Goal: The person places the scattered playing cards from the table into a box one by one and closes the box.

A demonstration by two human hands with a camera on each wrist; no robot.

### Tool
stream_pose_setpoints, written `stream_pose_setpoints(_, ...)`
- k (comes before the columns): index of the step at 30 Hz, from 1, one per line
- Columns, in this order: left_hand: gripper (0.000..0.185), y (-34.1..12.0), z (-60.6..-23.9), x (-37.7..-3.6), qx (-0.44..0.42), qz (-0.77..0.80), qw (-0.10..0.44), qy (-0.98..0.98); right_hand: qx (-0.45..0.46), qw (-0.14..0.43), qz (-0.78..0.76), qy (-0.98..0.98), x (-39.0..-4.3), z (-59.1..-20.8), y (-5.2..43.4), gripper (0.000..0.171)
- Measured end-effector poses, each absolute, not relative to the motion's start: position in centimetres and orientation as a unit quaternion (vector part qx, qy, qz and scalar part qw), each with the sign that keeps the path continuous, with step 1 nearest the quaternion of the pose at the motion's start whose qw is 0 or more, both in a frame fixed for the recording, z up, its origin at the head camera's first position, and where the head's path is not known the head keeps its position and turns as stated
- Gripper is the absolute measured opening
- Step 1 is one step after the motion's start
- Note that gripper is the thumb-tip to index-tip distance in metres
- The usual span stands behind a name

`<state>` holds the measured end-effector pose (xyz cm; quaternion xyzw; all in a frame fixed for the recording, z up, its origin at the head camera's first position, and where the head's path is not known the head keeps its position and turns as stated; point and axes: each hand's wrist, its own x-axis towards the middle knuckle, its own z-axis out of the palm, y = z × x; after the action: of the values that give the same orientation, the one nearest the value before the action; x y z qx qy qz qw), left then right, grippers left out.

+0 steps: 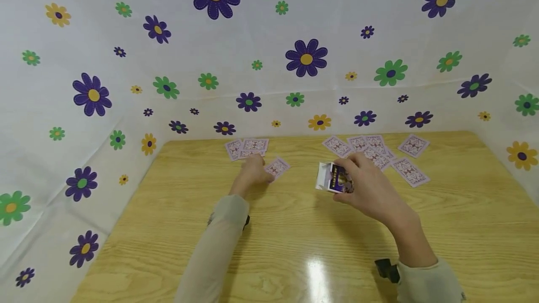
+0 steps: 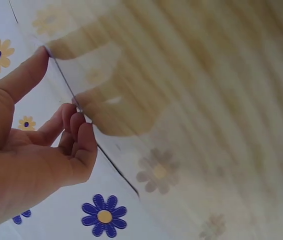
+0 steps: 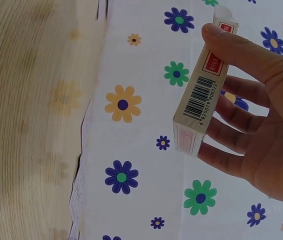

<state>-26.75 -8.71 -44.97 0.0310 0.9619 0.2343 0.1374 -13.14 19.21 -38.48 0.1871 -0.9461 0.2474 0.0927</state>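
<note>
My left hand [image 1: 254,170] reaches down to the table, thumb and fingers bent at a patterned playing card [image 1: 278,167] that it partly covers. The left wrist view shows the card's thin edge spanning between the thumb [image 2: 39,62] and curled fingertips [image 2: 84,127]. Just beyond that hand lies a small overlapping group of cards [image 1: 254,145]. My right hand [image 1: 370,191] grips a small card box [image 1: 340,178] above the table, its white flap open toward the left. A barcode shows along the box's side [image 3: 200,97] in the right wrist view, with the thumb on top and fingers behind.
Several more playing cards [image 1: 410,172] lie scattered at the back right of the wooden table [image 1: 278,247], all with the same patterned backs. A white cloth [image 1: 261,36] with printed flowers hangs close behind the table's far edge and along both sides.
</note>
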Motion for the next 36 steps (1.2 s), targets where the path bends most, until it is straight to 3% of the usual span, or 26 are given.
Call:
stream_pose_setpoints(6,0.037,-7.5,-44.7,-26.1,0.052,0.21,0.188,0.958,0.182,0.09,0.247,-0.948,-13.1,-38.5,19.3,0.073)
stream_pose_setpoints(17,0.046,-5.6,-43.5,-24.3,0.071,0.169,0.23,0.956,0.177,0.089,0.245,-0.949,-13.2,-38.6,19.5,0.073)
stream_pose_setpoints(24,0.036,-6.0,-43.4,-23.5,0.096,0.177,0.218,0.955,0.176,0.084,0.244,-0.95,-13.3,-38.7,19.6,0.074)
stream_pose_setpoints(36,0.014,-9.2,-42.8,-21.8,0.103,0.349,0.164,0.917,0.183,0.082,0.241,-0.95,-13.4,-38.8,19.4,0.075)
